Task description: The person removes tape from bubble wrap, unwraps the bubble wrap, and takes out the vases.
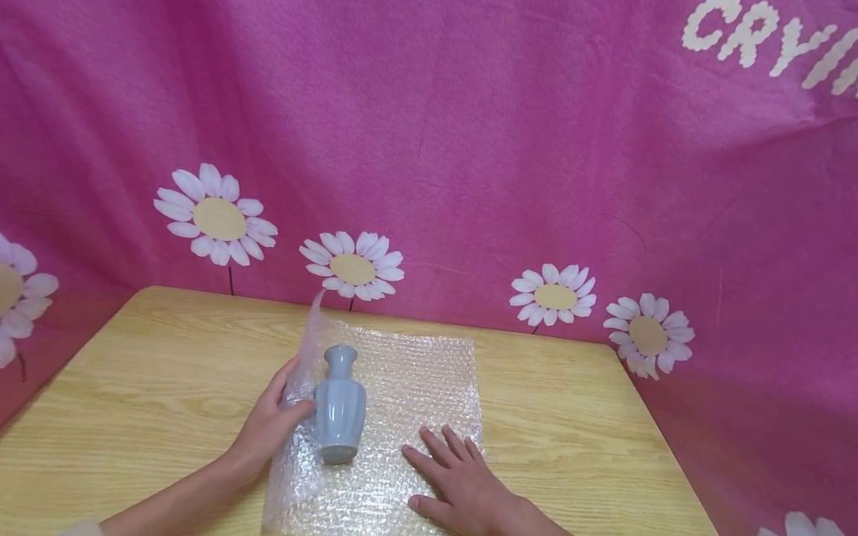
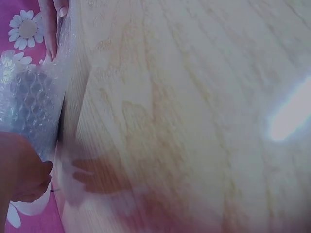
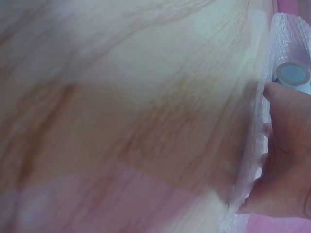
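A pale blue-grey vase [image 1: 340, 417] lies on a sheet of clear bubble wrap [image 1: 415, 380], its neck toward the far side of the table. My left hand [image 1: 268, 420] holds the sheet's left edge, which is raised beside the vase; the thumb reaches right to the vase's side. Through the raised sheet, the vase [image 2: 31, 102] shows blurred in the left wrist view. On the right part of the bubble wrap rests my right hand [image 1: 462, 476], fingers spread. In the right wrist view the round base of the vase [image 3: 292, 74] appears beyond that hand [image 3: 289, 145].
Under everything is a wood-grain table [image 1: 563, 417] with rounded far corners. A magenta cloth [image 1: 436, 149] with printed white daisies hangs close behind the table and at both sides.
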A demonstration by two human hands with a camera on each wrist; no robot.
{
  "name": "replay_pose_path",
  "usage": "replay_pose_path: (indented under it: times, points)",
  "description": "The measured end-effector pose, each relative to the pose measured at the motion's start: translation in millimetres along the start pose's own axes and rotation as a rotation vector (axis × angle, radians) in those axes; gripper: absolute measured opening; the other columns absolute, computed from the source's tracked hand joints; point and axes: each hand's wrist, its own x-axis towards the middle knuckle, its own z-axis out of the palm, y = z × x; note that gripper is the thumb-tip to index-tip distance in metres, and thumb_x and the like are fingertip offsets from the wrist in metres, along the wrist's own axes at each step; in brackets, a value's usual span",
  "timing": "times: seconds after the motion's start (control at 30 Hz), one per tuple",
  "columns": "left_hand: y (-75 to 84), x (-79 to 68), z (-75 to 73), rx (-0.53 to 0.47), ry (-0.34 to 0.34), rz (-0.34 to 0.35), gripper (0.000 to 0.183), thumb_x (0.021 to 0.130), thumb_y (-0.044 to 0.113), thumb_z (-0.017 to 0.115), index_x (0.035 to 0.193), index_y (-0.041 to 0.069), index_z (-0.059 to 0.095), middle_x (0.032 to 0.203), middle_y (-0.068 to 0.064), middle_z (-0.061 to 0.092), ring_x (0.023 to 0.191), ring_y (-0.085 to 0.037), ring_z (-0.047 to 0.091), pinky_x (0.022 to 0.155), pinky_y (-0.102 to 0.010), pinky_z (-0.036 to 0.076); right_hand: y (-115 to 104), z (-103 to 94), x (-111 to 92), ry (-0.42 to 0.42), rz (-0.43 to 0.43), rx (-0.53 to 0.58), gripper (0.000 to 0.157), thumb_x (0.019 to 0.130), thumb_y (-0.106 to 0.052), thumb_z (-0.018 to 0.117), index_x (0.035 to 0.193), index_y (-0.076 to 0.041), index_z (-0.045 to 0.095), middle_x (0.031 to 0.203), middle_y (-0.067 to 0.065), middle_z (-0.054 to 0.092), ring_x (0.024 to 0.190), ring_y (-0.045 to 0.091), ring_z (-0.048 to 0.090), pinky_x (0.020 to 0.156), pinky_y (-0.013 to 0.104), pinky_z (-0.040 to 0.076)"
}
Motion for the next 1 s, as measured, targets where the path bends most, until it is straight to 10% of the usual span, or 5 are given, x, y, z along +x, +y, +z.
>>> replay_pose_path:
  times: [0.73, 1.0]
  points:
    - [-10.3, 0.7, -12.5, -0.028, 0.022, -0.080, 0.079, 0.091, 0.007, 0.055, 0.160, 0.010, 0.017, 0.159, -0.027, 0.021, 0.143, -0.042, 0.024, 0.115, -0.057, 0.020, -2.9, -1.3, 0.0, 0.021, -0.002, -0.007, 0.065, 0.101, -0.061, 0.038, 0.158, -0.030, 0.032, 0.163, 0.010, 0.024, 0.147, 0.043, 0.017, 0.110, 0.070, 0.020]
    - [-12.5, 1.2, -15.5, -0.042, 0.032, -0.112, 0.074, 0.092, 0.007, 0.053, 0.158, 0.009, 0.020, 0.150, -0.029, 0.035, 0.131, -0.039, 0.039, 0.104, -0.049, 0.037, -2.7, -1.8, 0.1, -0.021, 0.020, 0.027, 0.065, 0.101, -0.061, 0.038, 0.158, -0.031, 0.030, 0.164, 0.008, 0.021, 0.148, 0.042, 0.015, 0.111, 0.070, 0.018]
